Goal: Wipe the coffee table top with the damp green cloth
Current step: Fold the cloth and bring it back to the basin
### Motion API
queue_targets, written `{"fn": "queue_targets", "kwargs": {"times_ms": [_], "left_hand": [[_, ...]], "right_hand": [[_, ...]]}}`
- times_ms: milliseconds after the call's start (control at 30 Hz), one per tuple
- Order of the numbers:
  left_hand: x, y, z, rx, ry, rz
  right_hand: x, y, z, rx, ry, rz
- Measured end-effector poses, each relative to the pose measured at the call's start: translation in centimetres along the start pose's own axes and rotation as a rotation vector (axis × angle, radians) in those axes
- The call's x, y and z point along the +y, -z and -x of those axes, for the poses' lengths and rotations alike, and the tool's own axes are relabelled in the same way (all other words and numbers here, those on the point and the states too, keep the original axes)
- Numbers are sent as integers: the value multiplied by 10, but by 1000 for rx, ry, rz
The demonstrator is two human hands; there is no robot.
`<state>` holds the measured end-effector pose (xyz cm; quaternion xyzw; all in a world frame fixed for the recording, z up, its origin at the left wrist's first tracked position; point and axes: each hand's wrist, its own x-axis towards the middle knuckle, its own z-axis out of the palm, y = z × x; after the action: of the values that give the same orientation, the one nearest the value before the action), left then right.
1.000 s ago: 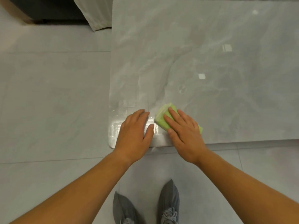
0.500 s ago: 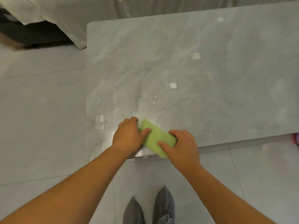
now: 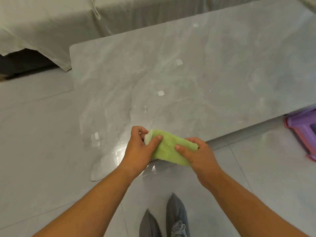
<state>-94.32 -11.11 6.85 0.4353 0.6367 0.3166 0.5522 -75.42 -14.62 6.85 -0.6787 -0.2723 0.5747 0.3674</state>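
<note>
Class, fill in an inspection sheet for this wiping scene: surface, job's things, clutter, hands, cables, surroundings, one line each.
Surface: grey marble-look coffee table, glossy, with wet sheen near the front left corner.
Job's things: green cloth, held at the table's near edge.
Clutter: nothing seen on the table top.
Hands: left hand grips the cloth's left end; right hand grips its right end.
Cables: nothing seen.
Surroundings: pale tiled floor; sofa under a light cover beyond the table; purple stool at right; grey shoes below.
</note>
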Motion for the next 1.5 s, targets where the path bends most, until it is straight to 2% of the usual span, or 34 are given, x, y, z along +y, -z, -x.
{"fn": "queue_targets", "kwargs": {"times_ms": [100, 167, 333, 500, 667, 733, 867, 933, 1167, 1400, 1500], "left_hand": [[28, -38, 11, -141, 11, -41], [47, -71, 17, -244, -33, -76], [91, -161, 26, -381, -152, -250], [132, -276, 35, -646, -271, -315], [169, -417, 45, -836, -172, -252], [177, -463, 47, -847, -112, -207], [193, -561, 49, -796, -1, -98], [197, -603, 49, -796, 34, -60], [203, -727, 21, -796, 77, -71], [209, -844, -55, -808, 22, -307], [204, -881, -90, -806, -51, -462]], "right_hand": [[-17, 41, 18, 66, -117, -332], [-27, 74, 30, 114, -143, -449], [-43, 175, 49, 163, -46, -376], [-50, 297, 54, 222, 43, -299], [-49, 419, 43, 289, 47, -274], [-48, 455, 38, 347, 19, -343], [-45, 532, 26, 383, 34, -693], [-42, 566, 17, 430, 52, -742], [-34, 661, -38, 599, 6, -559], [-24, 749, -131, 789, -106, -449], [-13, 771, -170, 843, -166, -311]]}}
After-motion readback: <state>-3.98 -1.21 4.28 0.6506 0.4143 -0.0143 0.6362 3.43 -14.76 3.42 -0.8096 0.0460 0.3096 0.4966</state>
